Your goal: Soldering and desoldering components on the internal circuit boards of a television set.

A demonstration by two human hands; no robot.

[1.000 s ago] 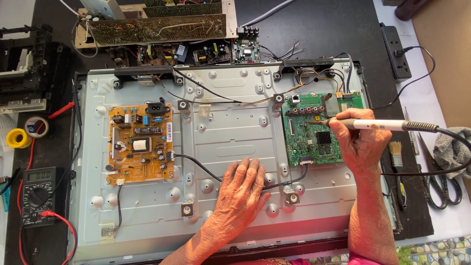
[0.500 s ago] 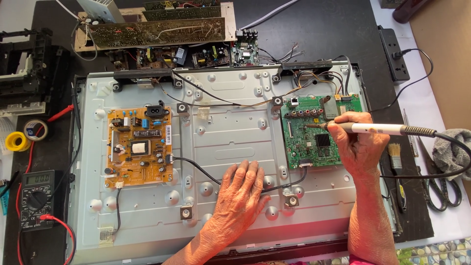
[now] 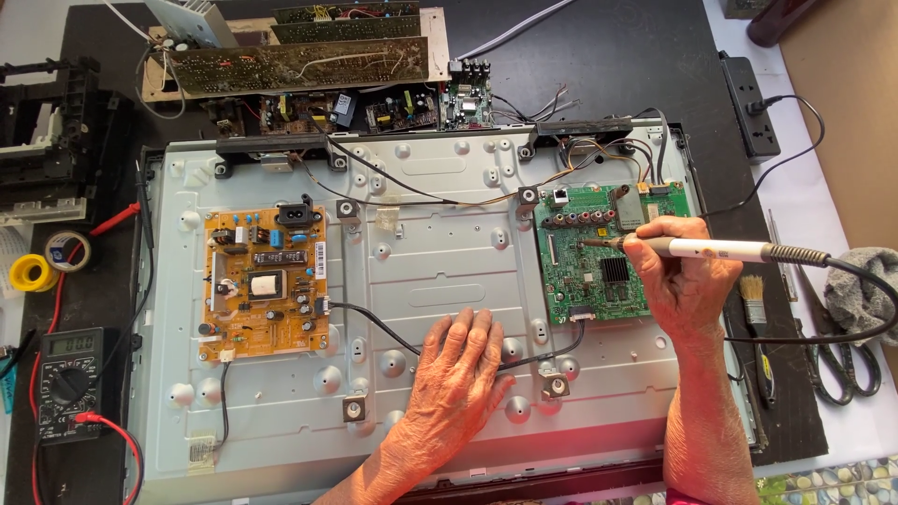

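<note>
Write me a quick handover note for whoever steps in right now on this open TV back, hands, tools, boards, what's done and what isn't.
Right hand: holds the white soldering iron like a pen, tip on the upper left part of the green main board.
Left hand: flat on the metal back panel, fingers spread, over the black cable that runs from the orange power board.
Multimeter sits at the left edge, brush and scissors at the right.
Done: rear cover off, both boards exposed.
Left: soldering in progress; boards remain mounted, cover not refitted.
</note>
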